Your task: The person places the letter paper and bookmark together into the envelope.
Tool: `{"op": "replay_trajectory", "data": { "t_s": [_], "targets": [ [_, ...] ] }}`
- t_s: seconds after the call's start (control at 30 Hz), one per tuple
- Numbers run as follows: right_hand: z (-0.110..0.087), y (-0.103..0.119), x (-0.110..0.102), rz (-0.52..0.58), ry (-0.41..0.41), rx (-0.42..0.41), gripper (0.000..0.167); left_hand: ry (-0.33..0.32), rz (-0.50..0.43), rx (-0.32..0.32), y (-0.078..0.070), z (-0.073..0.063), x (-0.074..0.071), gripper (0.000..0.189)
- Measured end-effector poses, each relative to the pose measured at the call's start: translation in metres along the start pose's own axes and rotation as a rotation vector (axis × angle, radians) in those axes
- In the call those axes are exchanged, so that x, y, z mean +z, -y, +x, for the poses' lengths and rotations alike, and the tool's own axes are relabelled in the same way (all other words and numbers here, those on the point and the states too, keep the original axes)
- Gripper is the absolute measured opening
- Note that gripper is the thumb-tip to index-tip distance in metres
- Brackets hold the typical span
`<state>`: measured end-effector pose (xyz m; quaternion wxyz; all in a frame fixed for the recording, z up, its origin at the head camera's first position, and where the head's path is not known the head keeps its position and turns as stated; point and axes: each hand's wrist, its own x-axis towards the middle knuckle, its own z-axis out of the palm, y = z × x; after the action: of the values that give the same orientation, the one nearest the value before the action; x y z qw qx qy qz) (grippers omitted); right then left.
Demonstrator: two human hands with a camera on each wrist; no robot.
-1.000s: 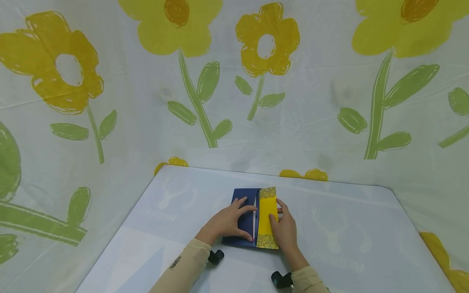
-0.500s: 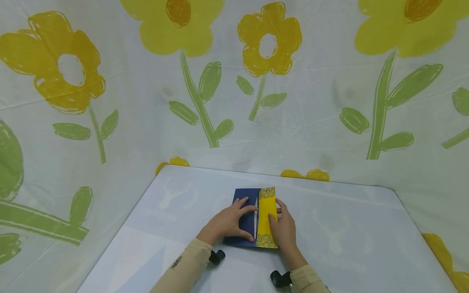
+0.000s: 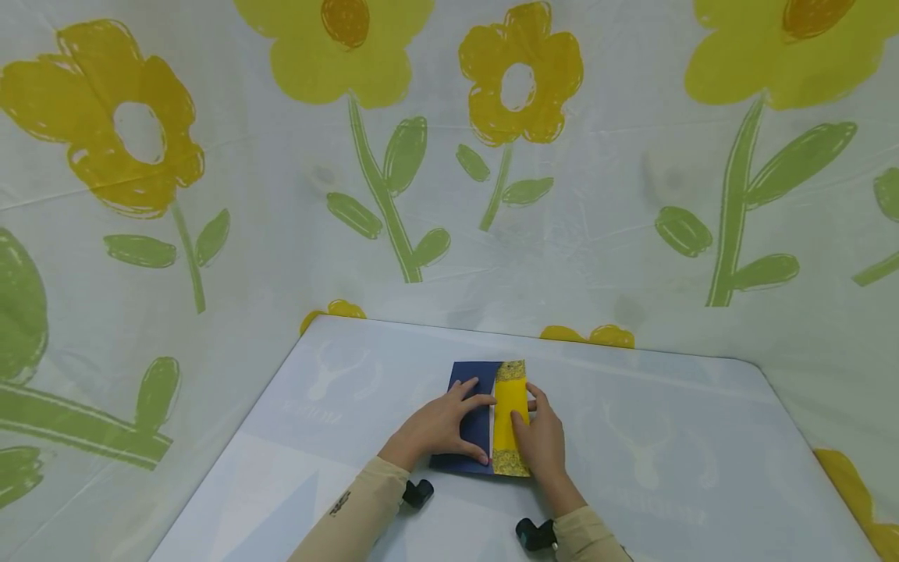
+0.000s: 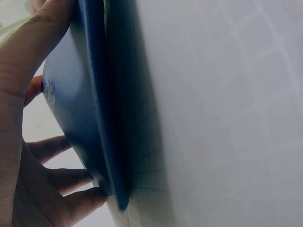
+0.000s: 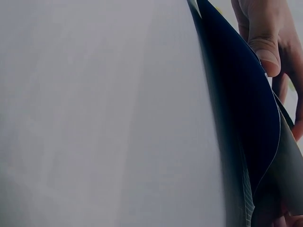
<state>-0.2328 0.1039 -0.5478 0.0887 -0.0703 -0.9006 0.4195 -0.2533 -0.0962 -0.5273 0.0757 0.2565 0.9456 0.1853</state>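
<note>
A flat dark blue paper cover (image 3: 475, 429) lies on the table with a yellow panel (image 3: 502, 429), patterned in gold at both ends, along its right side. Between the two runs a thin white strip (image 3: 491, 428). My left hand (image 3: 441, 425) rests on the blue part, fingers spread, thumb near the strip's lower end. At the right edge, my right hand (image 3: 545, 441) pinches the yellow panel, thumb on top and fingers partly hidden behind the edge. In the right wrist view the blue sheet (image 5: 236, 90) bows up from the table.
The white table (image 3: 646, 437) carries faint deer-head prints. A flowered curtain (image 3: 576, 257) hangs behind and at both sides. Black wrist cameras, a left one (image 3: 418, 494) and a right one (image 3: 535, 535), sit below the wrists, close to the tabletop.
My right hand has eased the yellow panel slightly leftward, and the dark band beside the white strip has narrowed. My left hand keeps its place on the blue part.
</note>
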Motion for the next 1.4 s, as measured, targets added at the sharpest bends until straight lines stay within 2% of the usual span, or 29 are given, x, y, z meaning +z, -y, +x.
{"op": "replay_trajectory", "data": {
  "t_s": [0.4,0.63,0.87,1.0,1.4],
  "targets": [
    [-0.001,0.003,0.005,-0.004,-0.005,0.027,0.061,-0.001,-0.008,0.007,0.001,0.000,0.001,0.094],
    [-0.003,0.002,0.000,-0.032,-0.021,0.030,0.061,-0.001,0.004,0.002,0.001,0.000,0.001,0.095],
    [-0.006,0.001,-0.005,0.019,-0.010,-0.011,0.064,-0.002,0.008,-0.002,0.002,0.001,0.003,0.094],
    [-0.006,0.000,-0.002,0.012,-0.004,-0.030,0.065,0.004,-0.008,-0.006,0.002,0.001,0.003,0.094],
    [-0.005,0.004,0.006,-0.012,0.024,-0.026,0.064,0.017,-0.007,-0.004,0.000,0.000,-0.001,0.094]
  ]
}}
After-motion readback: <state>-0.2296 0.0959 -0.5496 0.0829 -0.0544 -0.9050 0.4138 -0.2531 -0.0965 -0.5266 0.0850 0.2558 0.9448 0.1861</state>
